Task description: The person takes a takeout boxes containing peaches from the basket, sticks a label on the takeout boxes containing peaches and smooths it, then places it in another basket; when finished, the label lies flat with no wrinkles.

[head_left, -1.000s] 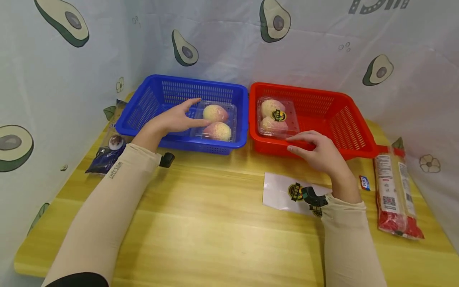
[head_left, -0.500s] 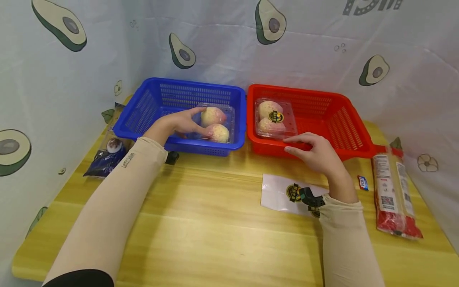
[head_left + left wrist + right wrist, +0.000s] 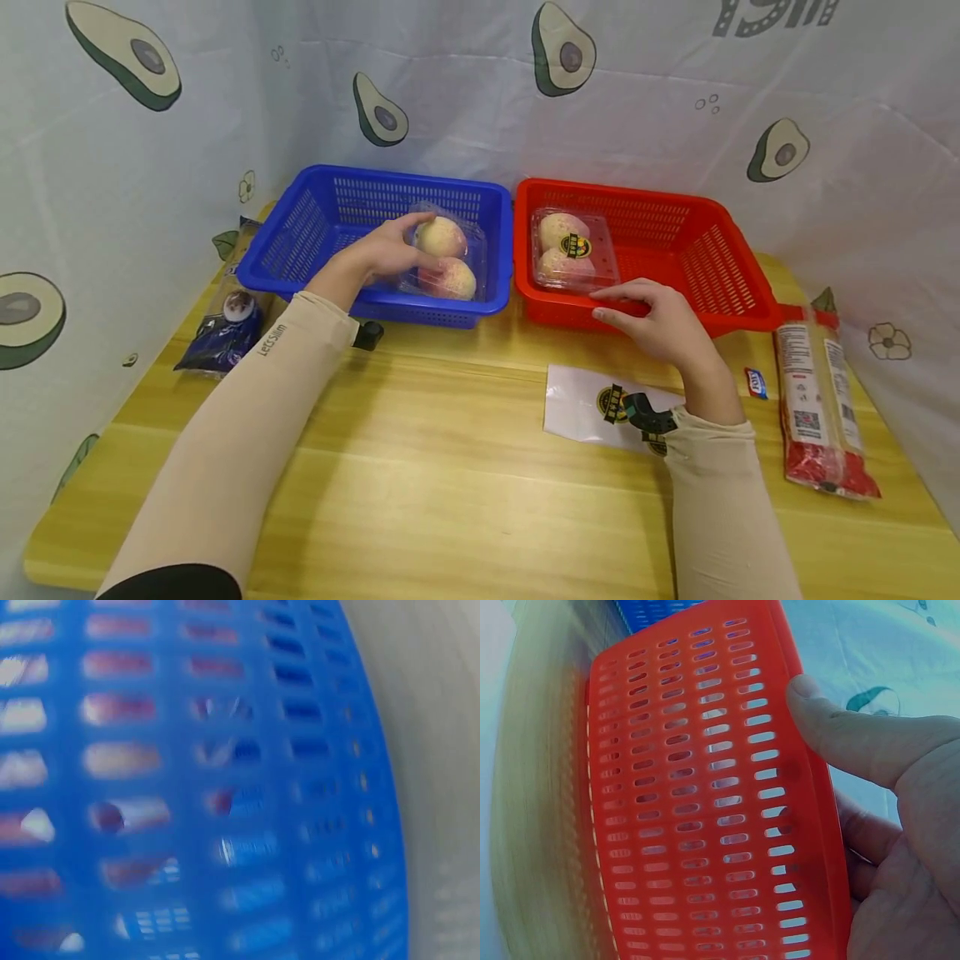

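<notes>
In the head view, my left hand (image 3: 384,250) reaches into the blue basket (image 3: 300,271) and grips a clear plastic box (image 3: 480,250) with two pink-and-yellow peaches (image 3: 450,278) inside. The box tilts slightly. The basket's slotted wall (image 3: 187,780) fills the left wrist view and hides that hand; pink shows through its slots. My right hand (image 3: 660,321) holds the front rim of the red basket (image 3: 720,250), thumb (image 3: 832,727) on the outer side and fingers behind the rim. A second clear box of peaches (image 3: 566,250), with a black-and-gold label, lies at the left in the red basket.
A white sheet with labels (image 3: 573,408) lies in front of the red basket on the wooden table (image 3: 420,467). To the right are a small blue-and-red packet (image 3: 756,383) and a long red-ended bag (image 3: 817,408). A dark blue bag (image 3: 225,329) lies far left.
My left hand has come down onto the peach box and closed round it; the box has tilted and shifted a little to the left. My right hand has stayed on the red basket's rim.
</notes>
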`<action>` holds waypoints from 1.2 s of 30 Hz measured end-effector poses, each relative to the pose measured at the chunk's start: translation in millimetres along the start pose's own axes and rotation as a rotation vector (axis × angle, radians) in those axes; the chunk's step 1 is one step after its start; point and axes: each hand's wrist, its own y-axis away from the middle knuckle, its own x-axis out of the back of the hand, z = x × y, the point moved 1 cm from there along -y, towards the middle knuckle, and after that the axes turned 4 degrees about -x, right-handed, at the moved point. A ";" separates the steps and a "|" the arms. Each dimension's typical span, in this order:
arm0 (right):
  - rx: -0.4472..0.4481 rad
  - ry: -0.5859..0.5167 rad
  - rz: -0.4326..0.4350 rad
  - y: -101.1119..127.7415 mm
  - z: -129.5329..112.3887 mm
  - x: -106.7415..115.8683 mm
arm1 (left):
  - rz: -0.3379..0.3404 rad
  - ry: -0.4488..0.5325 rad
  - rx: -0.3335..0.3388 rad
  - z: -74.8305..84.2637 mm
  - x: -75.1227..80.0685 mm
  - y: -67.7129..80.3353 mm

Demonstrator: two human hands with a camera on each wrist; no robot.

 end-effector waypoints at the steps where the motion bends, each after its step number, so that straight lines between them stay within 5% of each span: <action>1: -0.003 0.000 -0.002 0.1 0.0 -0.5 | 0.030 0.022 -0.005 1.7 -0.4 1.0; 5: -0.003 0.000 -0.010 -0.3 -0.2 -2.7 | 0.184 0.088 -0.059 11.9 4.5 12.8; 9: -0.001 0.004 -0.006 -0.4 0.4 -3.4 | 0.317 0.115 -0.197 28.9 12.9 38.3; 15: -0.016 0.013 -0.003 -0.2 1.1 -1.2 | 0.378 0.230 -0.460 46.6 10.1 85.5; 19: -0.009 0.011 0.004 -0.7 2.7 -1.2 | 0.279 0.340 -0.576 43.7 -4.6 103.8; 24: 0.009 -0.005 -0.003 1.5 4.4 -2.7 | 0.027 0.336 -0.554 26.9 -28.9 112.4; 31: 0.046 -0.008 0.002 0.0 3.5 -1.4 | -0.325 0.295 -0.527 -3.2 -53.7 97.3; 36: 0.036 -0.012 0.000 -2.1 2.2 0.0 | -0.409 0.285 -0.450 -19.7 -60.7 81.9</action>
